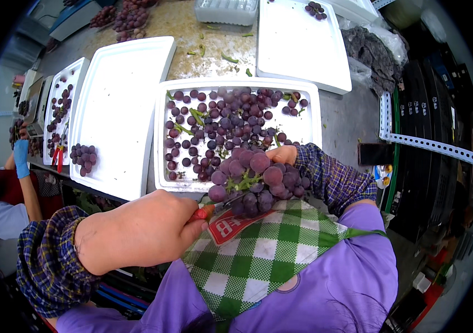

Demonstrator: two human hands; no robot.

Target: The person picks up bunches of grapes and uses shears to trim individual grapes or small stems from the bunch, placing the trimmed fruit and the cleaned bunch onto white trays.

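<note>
A bunch of purple grapes (pixel 258 180) with a green stem hangs in front of my apron, held up by my right hand (pixel 282 154). That hand is mostly behind the fruit; only part of it shows. My left hand (pixel 156 225) is closed around red-handled scissors (pixel 202 213). Their thin blades reach in among the grapes by the stem. Beneath and beyond the bunch lies a white foam tray (pixel 161 136) with many loose grapes (pixel 236 119) and bits of green stem.
Left of it, a white foam lid (pixel 117 105) bears a small grape bunch (pixel 84 159). Another white lid (pixel 303 50) is at the back right, near clear plastic boxes (pixel 226 12). A co-worker's blue-gloved hand (pixel 21 158) is at far left. A perforated metal rail (pixel 436 150) runs along the right.
</note>
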